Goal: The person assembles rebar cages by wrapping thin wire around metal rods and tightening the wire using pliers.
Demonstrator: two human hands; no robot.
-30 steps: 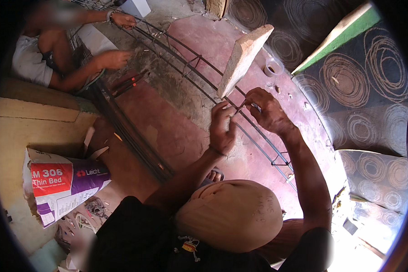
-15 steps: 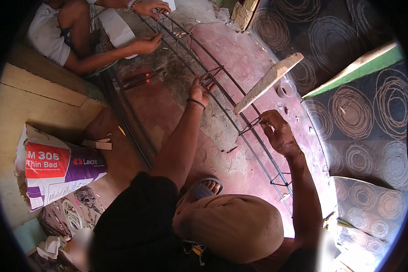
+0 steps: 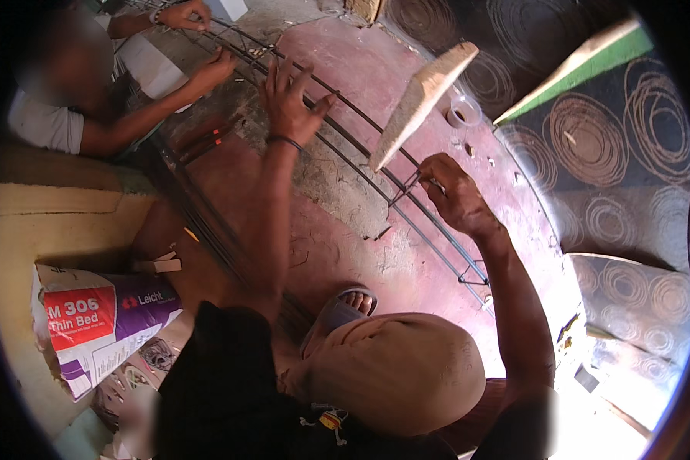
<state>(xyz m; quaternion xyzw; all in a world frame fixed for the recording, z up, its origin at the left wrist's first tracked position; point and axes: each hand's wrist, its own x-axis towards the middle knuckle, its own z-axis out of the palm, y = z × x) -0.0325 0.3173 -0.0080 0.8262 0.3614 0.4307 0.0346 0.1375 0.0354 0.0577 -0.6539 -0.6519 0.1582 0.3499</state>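
Note:
A long cage of dark steel reinforcing bars runs from the far left to the near right, with thin square stirrups around it. My left hand lies over the bars on the far part, fingers spread and holding nothing. Beside a stirrup, my right hand is closed at the bars. A small metallic glint shows by its fingers, but what they hold is hidden. Under or against the cage leans a pale rough slab, its near end close to my right hand.
Another person's hands touch the cage's far end. Orange-marked pliers and a bundle of rods lie left on the floor. A printed bag stands at left, a clear plastic cup at right. My sandalled foot is near.
My left hand has let go near a stirrup, spread its fingers and moved farther along the cage, up and left. My right hand stays by the same stirrup. The view has shifted slightly.

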